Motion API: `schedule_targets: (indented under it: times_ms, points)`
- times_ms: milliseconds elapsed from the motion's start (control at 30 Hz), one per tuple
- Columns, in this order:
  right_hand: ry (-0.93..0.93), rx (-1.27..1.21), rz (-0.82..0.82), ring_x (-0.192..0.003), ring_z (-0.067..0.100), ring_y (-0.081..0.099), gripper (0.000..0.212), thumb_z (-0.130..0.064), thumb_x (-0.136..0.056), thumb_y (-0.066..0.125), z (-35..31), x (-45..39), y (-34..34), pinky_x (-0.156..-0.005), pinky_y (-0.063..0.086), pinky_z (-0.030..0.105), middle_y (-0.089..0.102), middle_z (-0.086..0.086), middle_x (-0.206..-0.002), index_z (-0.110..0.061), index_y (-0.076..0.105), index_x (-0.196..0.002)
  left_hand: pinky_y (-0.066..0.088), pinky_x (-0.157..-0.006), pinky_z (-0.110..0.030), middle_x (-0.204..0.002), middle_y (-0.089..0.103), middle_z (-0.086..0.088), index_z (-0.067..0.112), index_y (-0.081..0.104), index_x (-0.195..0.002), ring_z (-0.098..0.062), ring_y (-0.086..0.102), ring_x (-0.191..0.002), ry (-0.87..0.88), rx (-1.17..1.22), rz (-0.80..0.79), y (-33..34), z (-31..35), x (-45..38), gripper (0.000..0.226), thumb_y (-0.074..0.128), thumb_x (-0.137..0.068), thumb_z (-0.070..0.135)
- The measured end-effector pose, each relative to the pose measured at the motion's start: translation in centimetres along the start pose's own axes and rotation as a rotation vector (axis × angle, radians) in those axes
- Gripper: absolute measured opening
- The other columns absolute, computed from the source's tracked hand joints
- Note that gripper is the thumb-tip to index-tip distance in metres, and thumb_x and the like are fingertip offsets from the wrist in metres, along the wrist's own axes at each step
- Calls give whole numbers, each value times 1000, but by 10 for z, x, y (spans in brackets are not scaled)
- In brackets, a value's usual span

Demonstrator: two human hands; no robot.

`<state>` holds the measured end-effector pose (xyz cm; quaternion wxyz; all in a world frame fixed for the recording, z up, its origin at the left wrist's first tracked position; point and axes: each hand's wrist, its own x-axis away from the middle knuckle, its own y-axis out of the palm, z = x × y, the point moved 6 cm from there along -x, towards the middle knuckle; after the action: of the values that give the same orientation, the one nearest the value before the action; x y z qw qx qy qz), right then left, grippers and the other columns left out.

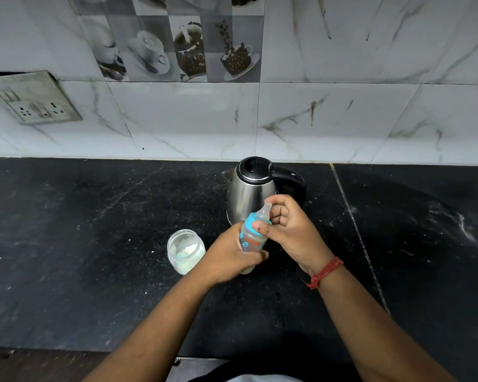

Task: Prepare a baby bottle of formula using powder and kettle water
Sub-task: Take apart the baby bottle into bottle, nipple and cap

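Bottle (251,241) is held over the counter (94,244), in front of the kettle (249,191). Left hand (229,257) grips its body; right hand (290,230) pinches the blue collar (253,221). Powder jar (185,250) stands left.

Black stone countertop (80,257), speckled with white dust and powder flecks — a smeared whitish patch at far right. A pale seam line runs diagonally down the slab right of centre. Back edge meets the white marble-look wall tiles.

Directly on it: stainless steel electric kettle (249,194) with black lid and black handle, standing upright near the back edge, spout pointing left. In front and left of it, well apart — a clear plastic jar (185,250), lid off, upright, with pale powder inside. Whether the baby bottle's base touches the slab cannot be told.
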<state>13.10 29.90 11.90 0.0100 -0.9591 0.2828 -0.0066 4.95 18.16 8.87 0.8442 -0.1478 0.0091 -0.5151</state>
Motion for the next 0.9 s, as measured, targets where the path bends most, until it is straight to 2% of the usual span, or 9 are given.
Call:
schedule_targets:
  times_ms: [67, 167, 267, 367, 467, 533, 600, 767, 900]
  points:
    - [-13, -30, -17, -95, 13, 66, 50, -5, -78, 83, 0, 2, -1, -84, 58, 29, 65, 12, -105, -19, 55, -116, 57, -81, -47, -97, 72, -6, 22, 61, -118, -18, 64, -82, 2, -3, -27, 0, 2, 2, 48, 80, -75, 27]
    - [-23, -116, -66, -99, 13, 68, 52, -9, -75, 79, -2, 4, -1, -84, 57, 28, 68, 10, -108, -11, 54, -120, 47, -73, -31, -88, 59, -6, 5, 59, -116, -16, 54, -81, 11, 85, -129, 2, 11, 6, 41, 76, -80, 11]
    - [-2, -234, -135, -111, 24, 67, 52, -7, -80, 73, -3, 7, 0, -91, 56, 35, 70, 16, -120, -9, 53, -128, 44, -74, -28, -91, 54, -9, -5, 52, -119, -18, 50, -85, -14, 146, -146, 1, 12, 9, 50, 75, -79, 12]
    - [19, -232, -122, -125, 26, 61, 65, -13, -81, 70, -3, 8, -2, -101, 52, 38, 64, 16, -134, -12, 46, -141, 46, -79, -35, -92, 59, -6, 5, 57, -120, -17, 56, -85, -21, 153, -91, -1, 8, 6, 48, 77, -78, 18]
    - [-11, -21, -76, -114, 6, 62, 73, -32, -71, 82, -5, 11, 2, -93, 54, 28, 61, 5, -127, -30, 47, -135, 50, -79, -34, -96, 68, -13, 16, 61, -120, -14, 61, -86, 29, 120, -53, 0, 9, 4, 44, 77, -79, 14]
    - [-40, 127, -31, -108, 6, 62, 67, -27, -74, 87, -4, 12, 4, -91, 54, 27, 60, -2, -118, -42, 47, -125, 52, -78, -39, -101, 69, -20, 17, 61, -122, -16, 62, -85, 41, 99, -62, 2, 7, 3, 44, 76, -81, 12]
    - [-70, 167, -1, -108, 11, 62, 64, -18, -77, 86, -2, 11, 3, -92, 54, 27, 61, -4, -114, -44, 48, -121, 53, -77, -42, -97, 70, -13, 19, 60, -122, -16, 63, -83, 32, 90, -59, 2, 5, 3, 45, 77, -80, 14]
    - [-29, -30, -91, -118, 16, 63, 66, 4, -82, 68, -4, 13, 6, -99, 53, 30, 65, 8, -127, -23, 46, -137, 52, -79, -33, -97, 68, -5, 17, 59, -122, -11, 62, -85, 15, 113, -38, -2, 3, 4, 47, 78, -80, 11]
    - [2, -48, -118, -128, 16, 58, 80, -4, -81, 69, -4, 14, 9, -105, 50, 32, 59, 8, -141, -15, 33, -152, 54, -83, -37, -105, 71, -12, 20, 58, -124, -11, 64, -89, 23, 88, -12, -6, 1, 4, 50, 79, -79, 15]
